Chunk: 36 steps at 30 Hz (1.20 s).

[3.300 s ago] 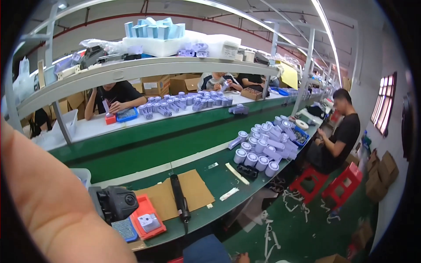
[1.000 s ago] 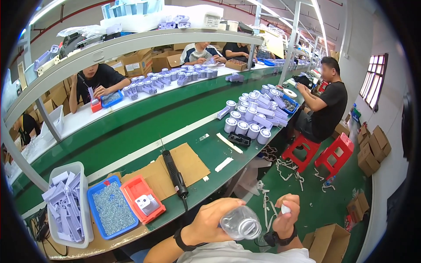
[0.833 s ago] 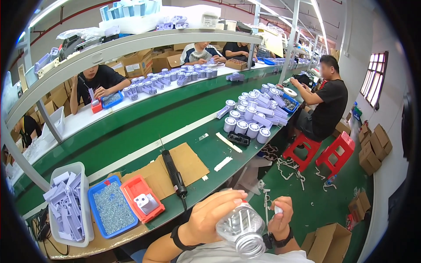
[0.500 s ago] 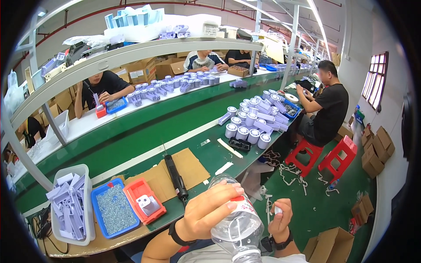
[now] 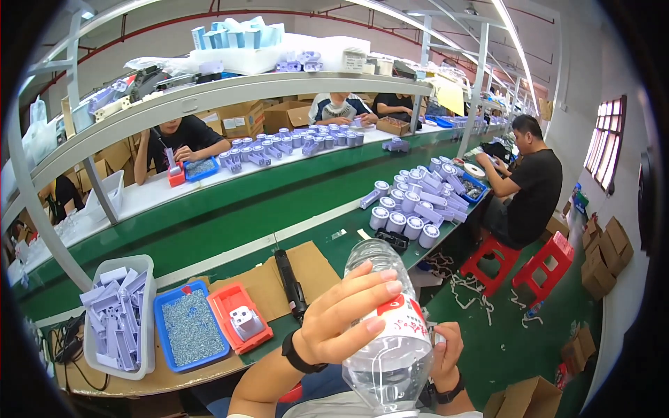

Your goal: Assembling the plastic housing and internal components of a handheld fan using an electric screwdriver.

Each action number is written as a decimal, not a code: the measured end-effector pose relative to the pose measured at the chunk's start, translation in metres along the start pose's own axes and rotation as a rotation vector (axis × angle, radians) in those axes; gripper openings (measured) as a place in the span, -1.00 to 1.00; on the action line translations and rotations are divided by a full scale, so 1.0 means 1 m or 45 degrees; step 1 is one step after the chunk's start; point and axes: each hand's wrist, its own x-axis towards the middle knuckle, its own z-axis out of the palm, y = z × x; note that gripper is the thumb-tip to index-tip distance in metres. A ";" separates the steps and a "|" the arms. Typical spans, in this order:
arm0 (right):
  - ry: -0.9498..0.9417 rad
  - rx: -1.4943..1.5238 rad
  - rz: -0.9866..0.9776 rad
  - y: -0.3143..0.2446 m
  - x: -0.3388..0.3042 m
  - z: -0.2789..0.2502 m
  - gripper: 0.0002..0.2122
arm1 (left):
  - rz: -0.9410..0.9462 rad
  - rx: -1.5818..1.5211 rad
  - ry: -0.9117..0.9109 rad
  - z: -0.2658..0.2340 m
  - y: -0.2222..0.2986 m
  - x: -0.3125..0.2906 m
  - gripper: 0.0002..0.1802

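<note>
My left hand is wrapped round a large clear plastic bottle with a red and white label. The bottle tilts with its neck toward me at the lower edge, and its base points out over the bench. Partly hidden behind it, my right hand is closed, with a small white bottle cap pinched in its fingers. Left of the bottle, a black electric screwdriver lies on cardboard. Beside that, a red tray holds a pale purple part.
A blue tray of small screws and a white tub of purple parts stand at left. Several purple cylindrical units crowd the bench beyond the bottle. A co-worker sits at right, near a red stool. Others work across the green conveyor.
The bottle has risen slightly and shifted right in my left hand. My right hand has come closer to it and is now partly covered. The view has shifted a little.
</note>
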 end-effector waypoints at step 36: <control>-0.051 0.004 0.016 0.010 -0.003 0.000 -0.73 | 0.242 0.112 0.179 0.002 -0.018 0.035 -0.43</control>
